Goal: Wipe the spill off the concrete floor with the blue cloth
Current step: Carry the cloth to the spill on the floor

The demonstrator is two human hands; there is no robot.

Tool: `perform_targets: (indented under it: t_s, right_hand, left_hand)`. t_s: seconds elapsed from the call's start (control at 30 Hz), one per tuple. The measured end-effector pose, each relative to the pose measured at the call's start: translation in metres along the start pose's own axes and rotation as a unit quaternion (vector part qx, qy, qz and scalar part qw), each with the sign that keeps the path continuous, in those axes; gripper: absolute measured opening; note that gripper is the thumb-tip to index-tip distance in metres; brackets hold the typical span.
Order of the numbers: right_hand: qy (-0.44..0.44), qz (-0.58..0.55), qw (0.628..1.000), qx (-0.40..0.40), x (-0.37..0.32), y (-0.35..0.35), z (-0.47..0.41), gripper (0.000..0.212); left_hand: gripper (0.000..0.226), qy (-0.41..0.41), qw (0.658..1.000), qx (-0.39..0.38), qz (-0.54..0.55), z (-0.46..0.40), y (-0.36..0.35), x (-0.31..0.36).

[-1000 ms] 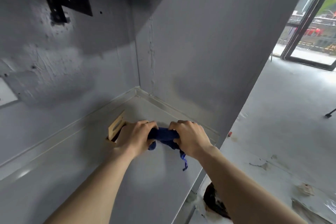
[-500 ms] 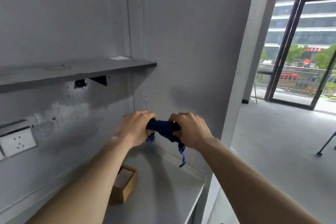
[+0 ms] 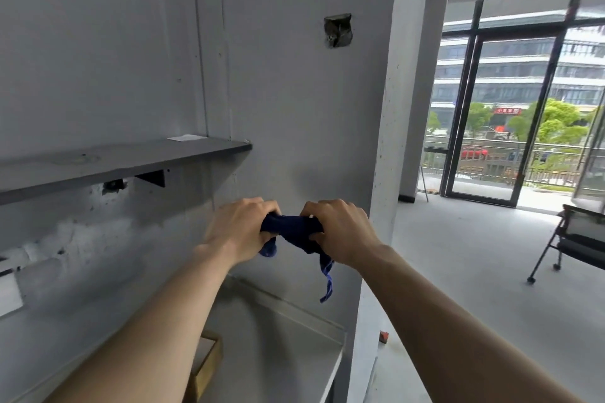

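Both of my hands hold the dark blue cloth [image 3: 296,232] bunched up in the air in front of a grey wall. My left hand [image 3: 240,229] grips its left end and my right hand [image 3: 342,231] grips its right end. A loose strip of the cloth hangs down below my right hand. The concrete floor [image 3: 474,275] stretches away on the right; no spill shows in this view.
A grey counter [image 3: 294,357] lies below my arms with a small cardboard box [image 3: 206,363] on it. A grey shelf [image 3: 131,160] juts from the wall at left. A pillar [image 3: 386,173] stands right of my hands. A wheeled chair [image 3: 569,239] and glass doors [image 3: 510,108] are at far right.
The view has tilted up from the counter to the wall and doors. My hands keep the same grip on the cloth, which stays bunched between them.
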State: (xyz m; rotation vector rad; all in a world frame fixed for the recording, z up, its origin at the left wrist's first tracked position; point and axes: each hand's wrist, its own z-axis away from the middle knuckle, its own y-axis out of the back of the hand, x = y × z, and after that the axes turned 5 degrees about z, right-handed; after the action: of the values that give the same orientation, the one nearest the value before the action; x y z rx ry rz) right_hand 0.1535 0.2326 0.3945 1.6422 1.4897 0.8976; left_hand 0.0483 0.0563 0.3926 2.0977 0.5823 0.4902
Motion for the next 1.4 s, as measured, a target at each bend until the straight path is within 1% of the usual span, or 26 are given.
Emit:
perform_targets:
  t_s: [0.17,0.3,0.43,0.53,0.67,0.83,0.93,1.07,1.23,1.4]
  right_hand:
    - [-0.063,0.024,0.997,-0.022,0.031,0.008,0.031,0.03]
    - [-0.124,0.055,0.99,-0.041,0.061,0.02,0.077,0.034]
    - [-0.189,0.079,0.977,-0.053,0.093,0.043,0.138,0.034]
    - [-0.231,0.095,0.967,-0.05,0.116,0.068,0.189,0.033]
    - [-0.297,0.119,0.947,-0.039,0.147,0.119,0.276,0.035]
    - [-0.368,0.153,0.916,-0.034,0.168,0.19,0.39,0.037]
    - [-0.416,0.179,0.891,-0.032,0.177,0.238,0.473,0.038]
    - [-0.465,0.208,0.86,-0.032,0.177,0.287,0.568,0.037]
    - [-0.528,0.235,0.816,-0.036,0.17,0.327,0.663,0.038]
    - [-0.572,0.258,0.778,-0.023,0.162,0.344,0.724,0.037]
  left_hand:
    - [0.013,-0.029,0.998,-0.016,0.052,-0.017,-0.033,0.03]
    - [0.015,-0.07,0.993,-0.045,0.084,-0.026,-0.06,0.08]
    - [0.015,-0.119,0.983,-0.071,0.118,-0.02,-0.078,0.146]
    - [0.016,-0.164,0.974,-0.073,0.141,-0.017,-0.084,0.204]
    - [0.015,-0.231,0.955,-0.075,0.169,-0.003,-0.082,0.304]
    - [0.013,-0.301,0.927,-0.067,0.213,0.034,-0.072,0.43]
    - [0.015,-0.353,0.902,-0.073,0.238,0.07,-0.062,0.517]
    - [0.016,-0.401,0.871,-0.091,0.268,0.117,-0.051,0.612]
    - [0.019,-0.462,0.828,-0.122,0.293,0.169,-0.045,0.701]
    - [0.017,-0.501,0.793,-0.144,0.315,0.202,-0.048,0.76]
